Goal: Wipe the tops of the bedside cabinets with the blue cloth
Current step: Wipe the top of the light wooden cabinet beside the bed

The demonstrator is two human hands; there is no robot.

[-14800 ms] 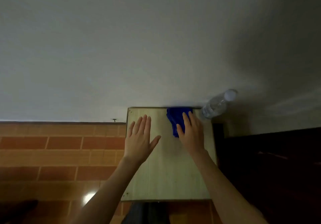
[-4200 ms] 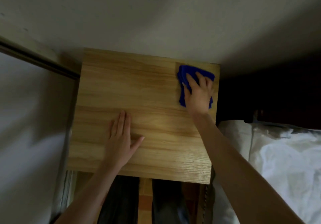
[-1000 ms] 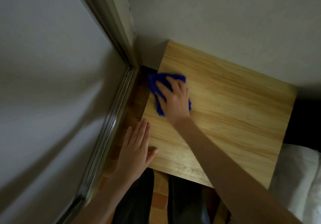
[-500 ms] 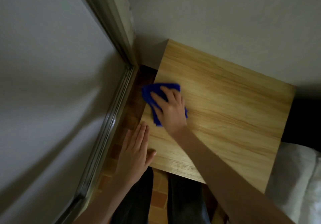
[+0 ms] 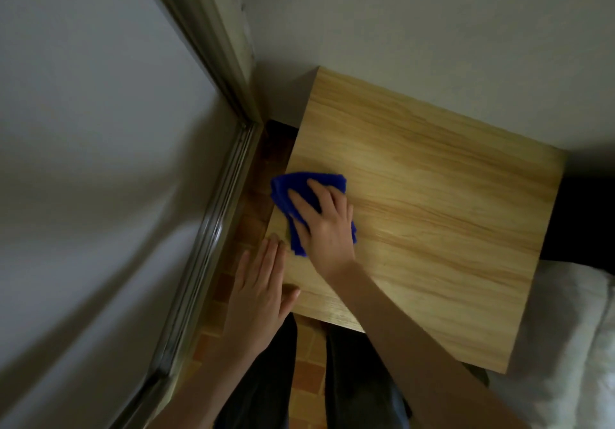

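Here, blue cloth [image 5: 301, 192] flat under right hand [image 5: 327, 225] on cabinet [image 5: 432, 212].

Dim, flat light throughout; no lamp or window is in view and nothing glares. The cabinet top [image 5: 432, 195] is the brightest and warmest surface, with its grain sharp across the middle. Behind it the wall [image 5: 416, 22] reads dull grey, with a soft shadow at the cabinet top's far left corner. To its right a gap [image 5: 585, 215] falls to near black, and the white bedding [image 5: 565, 345] looks grey and soft. To its left the pale panel [image 5: 83, 162] is smeared into soft streaks, while the metal track [image 5: 213, 229] carries thin highlights. The track's straight lines lean and bow toward the picture's edge — wide-angle distortion. On the cabinet top the blue cloth [image 5: 293, 195] reads deeply saturated.
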